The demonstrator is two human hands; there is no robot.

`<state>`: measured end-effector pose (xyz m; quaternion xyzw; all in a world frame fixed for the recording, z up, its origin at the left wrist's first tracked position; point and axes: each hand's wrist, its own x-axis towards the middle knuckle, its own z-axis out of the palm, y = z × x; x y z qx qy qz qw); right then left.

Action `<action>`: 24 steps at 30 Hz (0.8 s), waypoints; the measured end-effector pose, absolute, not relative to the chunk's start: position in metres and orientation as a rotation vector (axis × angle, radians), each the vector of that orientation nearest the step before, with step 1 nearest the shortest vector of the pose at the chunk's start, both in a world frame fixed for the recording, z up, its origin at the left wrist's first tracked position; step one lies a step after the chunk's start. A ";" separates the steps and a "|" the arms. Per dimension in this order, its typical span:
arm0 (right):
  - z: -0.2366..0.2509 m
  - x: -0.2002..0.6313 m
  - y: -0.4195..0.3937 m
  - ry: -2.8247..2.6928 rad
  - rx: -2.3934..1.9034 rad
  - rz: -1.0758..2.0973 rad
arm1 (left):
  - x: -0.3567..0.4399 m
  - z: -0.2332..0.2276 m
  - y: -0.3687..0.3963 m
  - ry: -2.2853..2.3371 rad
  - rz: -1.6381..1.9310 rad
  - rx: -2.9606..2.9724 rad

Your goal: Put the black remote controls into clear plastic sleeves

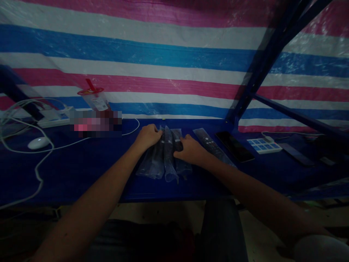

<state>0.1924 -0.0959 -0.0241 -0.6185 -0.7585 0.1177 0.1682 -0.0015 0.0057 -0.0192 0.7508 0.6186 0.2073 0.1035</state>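
Several long dark items in clear plastic sleeves, which look like bagged remote controls (169, 153), lie side by side on the blue table (89, 171). Small white labels show near their far ends. My left hand (148, 135) is closed at the far left end of the row, its fingertips partly hidden. On the row's right side, my right hand (191, 149) grips the outermost sleeve between thumb and fingers. Just right of that hand lies a separate remote control (211, 143) in a clear sleeve, its buttons facing up, partly covered by my forearm.
A black phone (234, 146), a white power strip (264, 145) and a flat device (297, 154) lie to the right. At left are a white mouse (39, 143), looping white cables (38, 171) and a lidded cup (95, 98). A striped sheet (163, 54) hangs behind.
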 end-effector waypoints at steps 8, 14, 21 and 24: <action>-0.019 0.188 -0.101 -2.181 -1.807 0.219 | 0.001 -0.020 0.004 1.849 0.573 2.268; -0.016 0.192 -0.099 -2.222 -1.835 0.161 | 0.000 -0.021 0.006 1.846 0.568 2.278; -0.010 0.202 -0.091 -2.193 -1.788 0.324 | -0.001 -0.021 0.007 1.829 0.581 2.258; -0.008 0.207 -0.088 -2.063 -1.792 0.501 | -0.001 -0.020 0.007 1.823 0.597 2.242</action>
